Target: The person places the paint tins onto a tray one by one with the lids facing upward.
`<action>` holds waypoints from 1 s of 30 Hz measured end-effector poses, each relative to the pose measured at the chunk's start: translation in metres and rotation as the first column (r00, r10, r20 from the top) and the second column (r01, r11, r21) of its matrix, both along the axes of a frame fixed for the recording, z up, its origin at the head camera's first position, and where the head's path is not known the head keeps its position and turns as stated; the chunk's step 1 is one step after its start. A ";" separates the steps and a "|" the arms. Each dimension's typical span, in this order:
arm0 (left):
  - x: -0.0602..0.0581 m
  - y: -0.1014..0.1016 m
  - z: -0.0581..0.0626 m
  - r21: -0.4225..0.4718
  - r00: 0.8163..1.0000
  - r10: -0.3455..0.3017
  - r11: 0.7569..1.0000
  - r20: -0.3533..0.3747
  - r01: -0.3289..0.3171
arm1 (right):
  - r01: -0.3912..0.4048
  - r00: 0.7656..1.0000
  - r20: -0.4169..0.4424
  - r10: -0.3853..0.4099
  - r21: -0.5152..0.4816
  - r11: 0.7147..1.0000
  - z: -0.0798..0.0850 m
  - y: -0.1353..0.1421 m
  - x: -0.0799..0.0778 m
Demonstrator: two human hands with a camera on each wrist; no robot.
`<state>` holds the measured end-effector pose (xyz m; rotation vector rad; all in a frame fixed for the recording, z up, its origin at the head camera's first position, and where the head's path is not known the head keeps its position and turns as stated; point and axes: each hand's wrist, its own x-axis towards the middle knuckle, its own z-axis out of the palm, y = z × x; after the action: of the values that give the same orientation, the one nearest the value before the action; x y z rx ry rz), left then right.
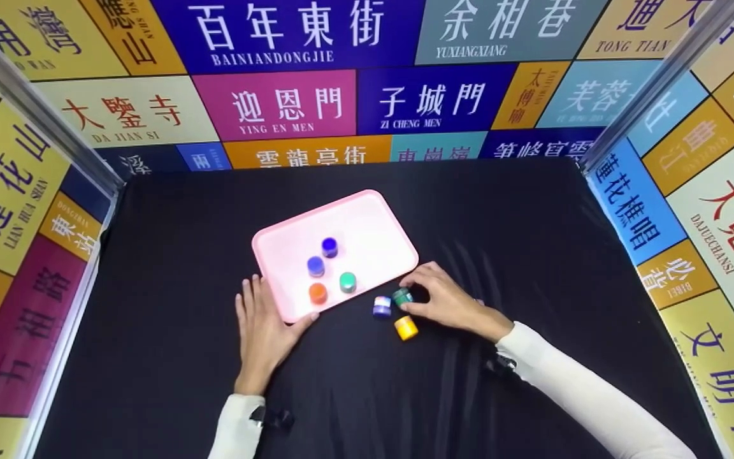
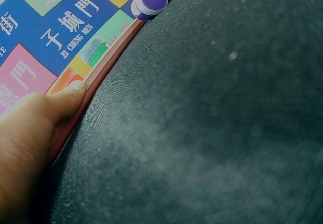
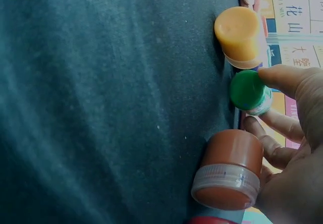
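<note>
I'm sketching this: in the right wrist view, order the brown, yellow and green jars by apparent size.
1. Brown jar
2. Yellow jar
3. Green jar
Nearness to the camera may affect this; true sizes are unsure.

The right hand pinches a small cylindrical plastic jar, green with a clear part, between thumb and fingers. Near the grip on its thumb side stands a yellow-orange cylindrical jar; on its finger side is a larger reddish-brown cylindrical jar with a clear plastic band. Dark, softly creased fabric spreads away opposite the palm.
</note>
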<state>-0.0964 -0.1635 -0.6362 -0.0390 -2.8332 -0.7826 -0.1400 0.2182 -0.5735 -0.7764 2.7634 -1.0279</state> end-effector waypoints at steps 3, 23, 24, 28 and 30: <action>0.000 0.000 0.000 -0.001 1.000 0.001 1.000 0.001 -0.001 | 0.015 0.999 0.035 -0.015 0.004 1.000 0.001 0.002 0.001; 0.000 0.001 -0.002 0.000 1.000 0.003 1.000 -0.022 -0.003 | 0.033 0.998 0.056 -0.035 0.033 0.999 0.005 0.025 -0.004; 0.000 0.001 -0.001 0.002 1.000 0.002 1.000 -0.025 -0.002 | 0.045 0.997 0.057 -0.046 0.025 0.999 0.006 0.028 -0.005; 0.000 0.001 -0.001 0.000 0.999 0.001 1.000 -0.043 -0.001 | 0.087 0.995 0.040 -0.087 -0.002 0.996 0.007 0.040 -0.011; 0.000 0.000 -0.001 -0.001 0.999 0.000 1.000 -0.052 0.000 | 0.104 0.994 0.024 -0.104 -0.023 0.994 0.007 0.045 -0.014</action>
<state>-0.0963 -0.1631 -0.6376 -0.0589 -2.7849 -0.7683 -0.1541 0.2633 -0.5664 -0.6250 2.8031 -1.0830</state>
